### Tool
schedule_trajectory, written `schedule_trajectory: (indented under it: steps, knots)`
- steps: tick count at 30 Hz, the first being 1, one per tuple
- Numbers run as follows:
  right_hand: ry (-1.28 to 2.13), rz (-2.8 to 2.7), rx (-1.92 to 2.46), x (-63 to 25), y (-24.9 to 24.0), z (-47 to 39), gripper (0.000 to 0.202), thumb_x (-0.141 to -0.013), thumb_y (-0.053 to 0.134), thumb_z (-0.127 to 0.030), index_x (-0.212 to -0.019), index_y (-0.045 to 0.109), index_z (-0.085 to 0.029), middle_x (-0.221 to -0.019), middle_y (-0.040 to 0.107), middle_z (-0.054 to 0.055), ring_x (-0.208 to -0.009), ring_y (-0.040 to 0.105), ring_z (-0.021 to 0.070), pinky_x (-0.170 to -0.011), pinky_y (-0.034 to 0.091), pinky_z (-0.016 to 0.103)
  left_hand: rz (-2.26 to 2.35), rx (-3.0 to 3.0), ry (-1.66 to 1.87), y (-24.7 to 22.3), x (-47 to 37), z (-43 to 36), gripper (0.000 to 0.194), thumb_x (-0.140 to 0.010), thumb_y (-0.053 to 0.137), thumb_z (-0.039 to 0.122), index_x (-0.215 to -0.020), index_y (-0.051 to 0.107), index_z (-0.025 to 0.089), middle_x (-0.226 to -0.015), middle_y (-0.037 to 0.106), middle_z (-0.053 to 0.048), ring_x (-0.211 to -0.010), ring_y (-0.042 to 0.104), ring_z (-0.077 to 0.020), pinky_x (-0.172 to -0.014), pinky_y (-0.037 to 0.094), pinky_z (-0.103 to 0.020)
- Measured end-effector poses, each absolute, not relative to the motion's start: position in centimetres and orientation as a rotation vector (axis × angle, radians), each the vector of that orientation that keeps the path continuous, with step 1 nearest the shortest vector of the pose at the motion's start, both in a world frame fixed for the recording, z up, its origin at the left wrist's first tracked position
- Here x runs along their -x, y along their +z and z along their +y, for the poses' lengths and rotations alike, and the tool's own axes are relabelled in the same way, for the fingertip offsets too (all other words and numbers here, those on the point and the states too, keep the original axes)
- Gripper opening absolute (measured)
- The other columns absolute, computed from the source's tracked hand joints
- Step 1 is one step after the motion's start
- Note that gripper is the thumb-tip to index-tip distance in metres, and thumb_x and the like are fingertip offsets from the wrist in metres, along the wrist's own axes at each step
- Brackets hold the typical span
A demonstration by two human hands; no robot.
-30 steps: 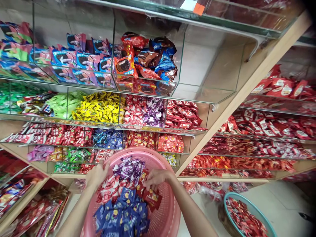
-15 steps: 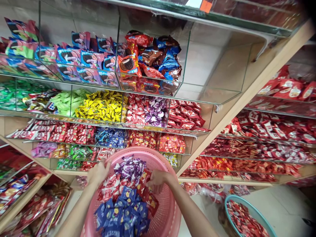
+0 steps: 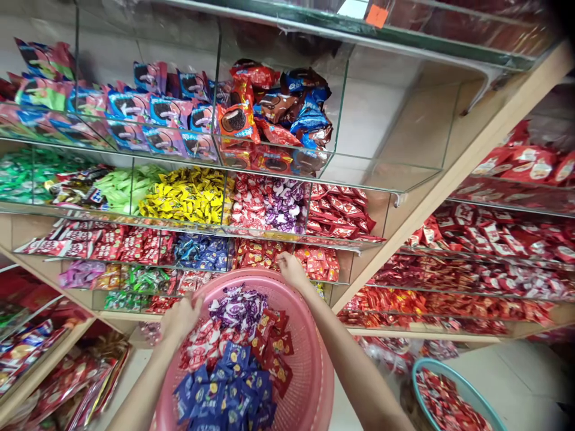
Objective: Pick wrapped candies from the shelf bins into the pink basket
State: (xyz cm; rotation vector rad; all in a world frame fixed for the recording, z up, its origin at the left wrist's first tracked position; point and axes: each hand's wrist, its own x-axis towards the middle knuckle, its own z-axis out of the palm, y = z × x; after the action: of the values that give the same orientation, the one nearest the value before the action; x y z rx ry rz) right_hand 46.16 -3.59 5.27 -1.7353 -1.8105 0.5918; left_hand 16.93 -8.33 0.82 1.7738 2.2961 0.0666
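Note:
My left hand [image 3: 180,320] is closed on the left rim of a pink plastic basket [image 3: 309,359]. Inside lie purple-and-white wrapped candies [image 3: 238,306], red-and-white ones [image 3: 202,346], blue square packets [image 3: 224,386] and dark red packets [image 3: 279,344]. Past the basket's far rim, my right hand [image 3: 293,270] is at the front of a shelf compartment of red packets [image 3: 258,254], beside lighter red packets [image 3: 318,263]. Its fingers are slightly bent and apart, with nothing visible in them; the fingertips are partly unclear.
Glass-fronted shelves hold yellow candies [image 3: 188,194], green packets [image 3: 130,182] and larger biscuit packs [image 3: 274,108]. A slanting wooden upright [image 3: 404,221] divides them from more red packets [image 3: 489,233]. A teal basket [image 3: 420,389] of red candies stands on the floor at right.
My right hand has left the inside of the basket and moved up and forward to the shelf. The dark red packets it covered now show in the basket. My left hand stays on the rim.

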Motion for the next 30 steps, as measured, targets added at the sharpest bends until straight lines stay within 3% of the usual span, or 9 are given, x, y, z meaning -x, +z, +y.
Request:
schedule_trajectory:
  steps: [4, 7, 12, 17, 30]
  knots:
    - [0.485, -1.808, 1.864, -46.1, 4.5, -2.1, 0.039, -0.079, 0.037, -0.004, -0.113, 0.052, -0.013, -0.109, 0.058, 0.014, -0.098, 0.055, 0.0199, -0.079, 0.038, 0.026, 2.3, -1.766, 0.075, 0.7, -16.9, -8.3, 0.064, -0.082, 0.019, 0.055, -0.118, 0.051, 0.014, -0.094, 0.067, -0.02, -0.089, 0.061, -0.0356, -0.072, 0.044, -0.042]
    - [0.485, -1.865, 1.934, -45.4, 3.6, -1.6, 0.04, -0.078, 0.04, -0.004, -0.114, 0.052, -0.016, -0.106, 0.06, 0.014, -0.096, 0.056, 0.0217, -0.078, 0.039, 0.028, 2.299, -1.773, 0.084, 0.3, -16.7, -8.2, 0.065, -0.082, 0.018, 0.056, -0.118, 0.051, 0.013, -0.093, 0.067, -0.02, -0.089, 0.061, -0.0366, -0.071, 0.044, -0.042]
    - [0.478, -1.904, 2.046, -44.2, 2.7, -0.5, 0.026, -0.082, 0.044, -0.015, -0.105, 0.057, -0.015, -0.102, 0.062, 0.016, -0.095, 0.058, 0.0247, -0.075, 0.04, 0.031, 2.306, -1.749, 0.117, -0.4, -16.5, -8.2, 0.065, -0.081, 0.021, 0.057, -0.113, 0.056, 0.012, -0.094, 0.066, -0.022, -0.089, 0.061, -0.0372, -0.07, 0.044, -0.042]
    - [0.5, -1.923, 2.078, -43.5, 2.4, 1.0, 0.026, -0.081, 0.05, -0.029, -0.1, 0.059, -0.014, -0.104, 0.061, 0.016, -0.099, 0.056, 0.0238, -0.076, 0.04, 0.028, 2.311, -1.754, 0.124, -0.5, -16.4, -8.1, 0.065, -0.081, 0.02, 0.057, -0.115, 0.054, 0.014, -0.092, 0.067, -0.021, -0.087, 0.062, -0.0358, -0.07, 0.044, -0.042]
    - [0.646, -1.775, 2.111, -43.7, 1.6, 1.7, 0.067, -0.069, 0.058, -0.055, -0.12, 0.047, -0.013, -0.112, 0.058, 0.017, -0.106, 0.053, 0.0285, -0.079, 0.041, 0.033, 2.311, -1.79, 0.096, 0.2, -16.8, -8.2, 0.06, -0.083, 0.021, 0.051, -0.12, 0.05, 0.014, -0.093, 0.067, -0.02, -0.088, 0.062, -0.035, -0.07, 0.044, -0.04]
